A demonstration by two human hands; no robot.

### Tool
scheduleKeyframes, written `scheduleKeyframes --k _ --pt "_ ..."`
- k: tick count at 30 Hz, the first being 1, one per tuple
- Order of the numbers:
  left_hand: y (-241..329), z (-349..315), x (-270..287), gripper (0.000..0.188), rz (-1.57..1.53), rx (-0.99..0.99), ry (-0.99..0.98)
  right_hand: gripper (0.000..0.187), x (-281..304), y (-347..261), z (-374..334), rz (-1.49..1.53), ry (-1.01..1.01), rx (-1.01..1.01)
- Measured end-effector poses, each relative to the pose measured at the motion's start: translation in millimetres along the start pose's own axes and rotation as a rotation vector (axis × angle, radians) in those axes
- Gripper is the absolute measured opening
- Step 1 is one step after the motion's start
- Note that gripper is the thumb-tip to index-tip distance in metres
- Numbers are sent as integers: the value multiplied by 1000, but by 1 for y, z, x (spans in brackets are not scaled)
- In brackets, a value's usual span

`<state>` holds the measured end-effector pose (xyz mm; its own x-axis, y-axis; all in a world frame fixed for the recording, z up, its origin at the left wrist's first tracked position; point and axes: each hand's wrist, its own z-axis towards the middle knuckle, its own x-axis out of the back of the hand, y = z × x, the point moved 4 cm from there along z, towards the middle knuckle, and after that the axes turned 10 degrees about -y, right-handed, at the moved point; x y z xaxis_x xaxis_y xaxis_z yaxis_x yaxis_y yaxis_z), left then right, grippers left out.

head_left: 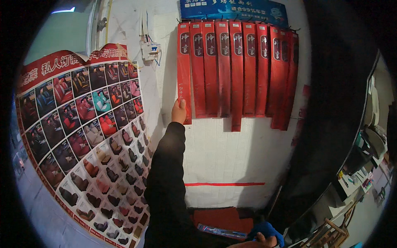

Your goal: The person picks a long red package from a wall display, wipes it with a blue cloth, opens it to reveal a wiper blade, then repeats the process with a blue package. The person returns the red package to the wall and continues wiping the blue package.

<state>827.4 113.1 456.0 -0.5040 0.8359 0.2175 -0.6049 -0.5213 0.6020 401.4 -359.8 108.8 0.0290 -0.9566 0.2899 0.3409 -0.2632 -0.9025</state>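
Observation:
My left arm, in a black sleeve, reaches up to the wall display. The left hand [179, 111] is closed on the lower end of the leftmost wiper blade box [184, 70], a long, narrow red package hanging upright, with the thumb against its front. Several similar red boxes [223, 70] hang side by side to its right; a few reach lower than the others. At the bottom edge my right hand [264, 240] shows only in part, its fingers curled against a bunched blue cloth [269, 229]. A long, flat blue-and-clear package [221, 231] lies just left of it.
A blue sign [235, 10] tops the display. At left hangs a large poster of car seats [89, 136], near a wall switch [154, 48]. Red material [219, 217] lies low by the wall. A dark curtain-like panel [331, 103] and wooden chair [337, 227] stand right.

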Motion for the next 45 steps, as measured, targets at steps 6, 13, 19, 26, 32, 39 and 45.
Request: scheduleKeyframes --k 6,13,19,26,32,39,45 --pt "-36 30 -9 49 52 -11 8 14 2 0 0 -17 56 -6" --pt "-70 44 -18 57 64 43 35 15 4 2 -1 -39 118 -20" --pt "-119 51 -32 57 237 184 -71 15 1 6 -2 -57 150 -27" --pt "-198 4 -68 66 346 235 -18 16 -15 -12 -5 -83 144 171" --pt "-237 -122 -93 48 217 114 1 21 -18 18 -8 215 72 -170" --pt "-398 -501 -169 44 172 739 -485 23 -24 77 -34 80 -92 -655" --pt "-367 -861 -174 55 675 1039 -1591 32 -52 137 -49 -139 -371 -664"
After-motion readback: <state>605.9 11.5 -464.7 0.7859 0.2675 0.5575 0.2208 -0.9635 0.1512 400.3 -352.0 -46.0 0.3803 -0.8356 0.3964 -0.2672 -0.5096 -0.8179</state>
